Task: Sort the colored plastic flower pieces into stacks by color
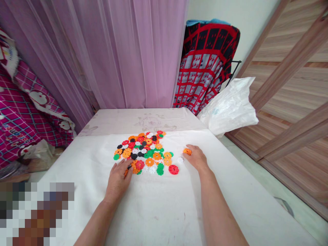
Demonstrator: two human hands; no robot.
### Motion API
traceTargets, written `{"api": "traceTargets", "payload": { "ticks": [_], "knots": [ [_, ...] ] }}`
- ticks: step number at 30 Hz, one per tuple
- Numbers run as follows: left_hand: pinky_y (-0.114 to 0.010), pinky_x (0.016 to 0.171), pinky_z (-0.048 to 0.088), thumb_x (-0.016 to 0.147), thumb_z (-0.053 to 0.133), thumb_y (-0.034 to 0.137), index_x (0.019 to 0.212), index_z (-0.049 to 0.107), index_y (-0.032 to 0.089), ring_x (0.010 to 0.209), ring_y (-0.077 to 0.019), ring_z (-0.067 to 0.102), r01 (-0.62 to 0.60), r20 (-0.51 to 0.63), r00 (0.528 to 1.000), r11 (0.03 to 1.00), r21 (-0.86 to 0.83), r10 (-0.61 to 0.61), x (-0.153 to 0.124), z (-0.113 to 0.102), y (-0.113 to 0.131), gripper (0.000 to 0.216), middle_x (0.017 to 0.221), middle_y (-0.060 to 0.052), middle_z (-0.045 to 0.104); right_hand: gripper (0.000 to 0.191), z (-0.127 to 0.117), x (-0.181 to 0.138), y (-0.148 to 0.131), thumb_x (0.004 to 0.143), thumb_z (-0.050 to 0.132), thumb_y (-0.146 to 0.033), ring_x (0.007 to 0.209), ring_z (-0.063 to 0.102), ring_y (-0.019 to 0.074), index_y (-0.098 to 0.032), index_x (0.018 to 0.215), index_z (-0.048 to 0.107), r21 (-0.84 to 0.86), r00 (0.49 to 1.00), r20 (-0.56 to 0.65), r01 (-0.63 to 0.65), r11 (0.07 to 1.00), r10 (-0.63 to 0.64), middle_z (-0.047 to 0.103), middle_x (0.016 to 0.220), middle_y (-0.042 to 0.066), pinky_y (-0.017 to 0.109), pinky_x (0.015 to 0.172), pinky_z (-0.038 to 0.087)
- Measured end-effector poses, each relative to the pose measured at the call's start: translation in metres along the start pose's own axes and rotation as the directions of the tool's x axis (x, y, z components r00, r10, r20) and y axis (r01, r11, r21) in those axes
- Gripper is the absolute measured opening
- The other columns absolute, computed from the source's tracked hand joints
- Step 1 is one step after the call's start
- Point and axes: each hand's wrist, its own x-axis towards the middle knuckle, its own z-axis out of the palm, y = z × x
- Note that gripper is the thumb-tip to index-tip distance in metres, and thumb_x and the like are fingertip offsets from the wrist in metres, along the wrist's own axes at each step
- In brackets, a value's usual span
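Note:
A heap of notched plastic snowflake discs in orange, red, green, black and white lies on the white-covered table. My left hand rests at the heap's near left edge, its fingers apart and touching black and orange discs there. To the right of the heap, my right hand pinches an orange snowflake disc between thumb and fingers. Just below that hand's fingertips lies a single white disc. A red disc sits at the heap's near right side.
Beyond the heap, a flowered cloth covers the table's far end, against a purple curtain. A white plastic bag stands at the far right corner. Red patterned fabric hangs behind it, and a wooden cabinet is on the right.

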Motion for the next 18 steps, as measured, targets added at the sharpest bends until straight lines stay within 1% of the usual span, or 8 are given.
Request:
{"api": "traceTargets", "payload": {
  "ticks": [2, 3, 4, 6, 8, 10, 12, 18],
  "knots": [
    [-0.053, 0.113, 0.032, 0.090, 0.039, 0.036, 0.120, 0.065, 0.026, 0.131, -0.0264, 0.051, 0.000, -0.001, 1.000, 1.000, -0.004, 0.000, 0.000, 0.000, 0.000, 0.040, 0.128, -0.006, 0.067, 0.039, -0.008, -0.003, -0.009, 0.084, 0.059, -0.034, 0.112, 0.058, 0.0228, -0.022, 0.121, 0.064, -0.013, 0.999, -0.031, 0.023, 1.000, -0.024, 0.062, 0.125, 0.008, 0.030, 0.090, 0.043],
    [-0.053, 0.113, 0.032, 0.090, 0.040, 0.036, 0.120, 0.064, 0.025, 0.131, -0.0265, 0.051, 0.000, -0.003, 1.000, 1.000, -0.006, 0.000, 0.000, 0.000, 0.000, 0.040, 0.128, -0.006, 0.067, 0.034, -0.012, -0.005, -0.016, 0.085, 0.058, -0.035, 0.110, 0.059, 0.0218, -0.023, 0.115, 0.067, -0.013, 0.999, -0.022, 0.040, 0.999, -0.041, 0.064, 0.122, 0.007, 0.029, 0.089, 0.043],
    [-0.053, 0.113, 0.032, 0.090, 0.040, 0.035, 0.120, 0.064, 0.026, 0.131, -0.0266, 0.051, 0.000, -0.006, 1.000, 1.000, -0.006, 0.000, 0.000, 0.000, -0.001, 0.040, 0.128, -0.005, 0.067, 0.028, -0.015, -0.007, -0.025, 0.086, 0.057, -0.036, 0.106, 0.061, 0.0208, -0.025, 0.108, 0.069, -0.010, 0.998, 0.009, 0.060, 0.998, -0.060, 0.067, 0.117, 0.005, 0.028, 0.085, 0.043],
    [-0.053, 0.113, 0.033, 0.090, 0.041, 0.035, 0.120, 0.065, 0.026, 0.131, -0.0267, 0.051, -0.003, -0.010, 1.000, 1.000, -0.005, 0.003, 0.000, 0.000, -0.001, 0.039, 0.127, -0.005, 0.067, 0.022, -0.020, -0.015, -0.044, 0.085, 0.056, -0.040, 0.098, 0.064, 0.0196, -0.026, 0.096, 0.071, -0.016, 0.988, 0.125, 0.098, 0.995, -0.096, 0.072, 0.104, 0.002, 0.028, 0.078, 0.043],
    [-0.052, 0.112, 0.034, 0.090, 0.042, 0.035, 0.119, 0.065, 0.026, 0.130, -0.0267, 0.052, -0.004, -0.018, 1.000, 1.000, -0.006, 0.004, 0.000, 0.000, -0.001, 0.038, 0.126, -0.005, 0.068, 0.023, -0.022, -0.024, -0.063, 0.082, 0.060, -0.043, 0.096, 0.065, 0.0212, -0.026, 0.092, 0.071, -0.061, 0.965, 0.227, 0.148, 0.987, -0.130, 0.073, 0.099, 0.002, 0.029, 0.075, 0.042],
    [-0.053, 0.112, 0.034, 0.090, 0.042, 0.036, 0.119, 0.065, 0.026, 0.129, -0.0269, 0.053, -0.002, -0.027, 1.000, 1.000, -0.011, 0.002, 0.000, 0.000, -0.001, 0.038, 0.125, -0.006, 0.068, 0.029, -0.020, -0.031, -0.078, 0.078, 0.062, -0.045, 0.098, 0.064, 0.0242, -0.023, 0.095, 0.070, -0.125, 0.948, 0.278, 0.195, 0.973, -0.154, 0.073, 0.100, 0.006, 0.031, 0.075, 0.041],
    [-0.053, 0.112, 0.034, 0.090, 0.041, 0.036, 0.119, 0.065, 0.025, 0.130, -0.0272, 0.052, 0.000, -0.029, 1.000, 1.000, -0.018, 0.000, 0.000, 0.000, 0.000, 0.039, 0.126, -0.006, 0.068, 0.033, -0.017, -0.037, -0.087, 0.077, 0.063, -0.044, 0.100, 0.064, 0.0262, -0.021, 0.099, 0.068, -0.173, 0.939, 0.301, 0.228, 0.958, -0.169, 0.072, 0.103, 0.009, 0.032, 0.076, 0.041],
    [-0.053, 0.113, 0.033, 0.090, 0.040, 0.037, 0.121, 0.065, 0.024, 0.130, -0.0270, 0.052, 0.012, -0.008, 1.000, 1.000, -0.023, -0.012, 0.000, -0.001, 0.001, 0.041, 0.127, -0.007, 0.067, 0.035, -0.005, -0.042, -0.097, 0.078, 0.059, -0.032, 0.103, 0.062, 0.0272, -0.018, 0.110, 0.063, -0.207, 0.929, 0.316, 0.268, 0.941, -0.195, 0.069, 0.107, 0.013, 0.035, 0.079, 0.041]
  ]
}}
